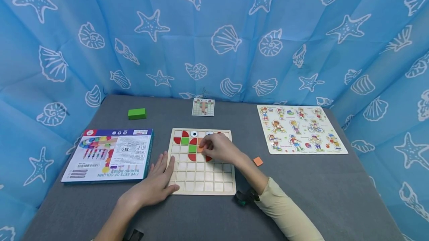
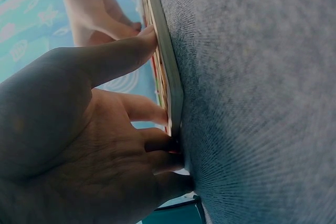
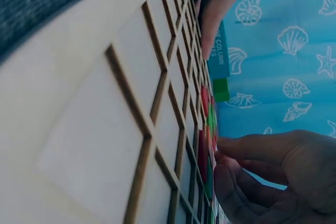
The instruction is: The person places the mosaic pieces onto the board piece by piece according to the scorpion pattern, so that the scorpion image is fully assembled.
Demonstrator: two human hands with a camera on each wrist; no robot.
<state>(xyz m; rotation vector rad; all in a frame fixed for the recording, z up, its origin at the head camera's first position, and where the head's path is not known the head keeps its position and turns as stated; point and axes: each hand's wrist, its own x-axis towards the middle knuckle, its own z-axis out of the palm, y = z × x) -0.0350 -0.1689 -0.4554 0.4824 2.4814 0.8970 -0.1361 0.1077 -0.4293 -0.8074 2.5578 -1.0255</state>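
Note:
A wooden grid board (image 1: 201, 192) lies in front of me, its upper rows partly filled with red, green and orange tiles and a white eye tile (image 1: 194, 134). My right hand (image 1: 219, 147) reaches over it from the right, thumb and fingers pinching an orange tile (image 1: 202, 151) at the board's middle; the fingers partly hide it. In the right wrist view, thumb and fingertips meet close over the coloured tiles. With fingers spread, my left hand (image 1: 155, 177) rests along the board's left edge. Its thumb (image 2: 123, 56) touches the near rim in the left wrist view.
One loose orange tile (image 1: 258, 161) lies right of the board. Behind stands a small picture card (image 1: 203, 107). Left are a boxed bead set (image 1: 83, 168) and a green block (image 1: 137, 114); a figure puzzle board (image 1: 285, 148) lies to the right. A blue curtain (image 1: 201, 51) surrounds the table.

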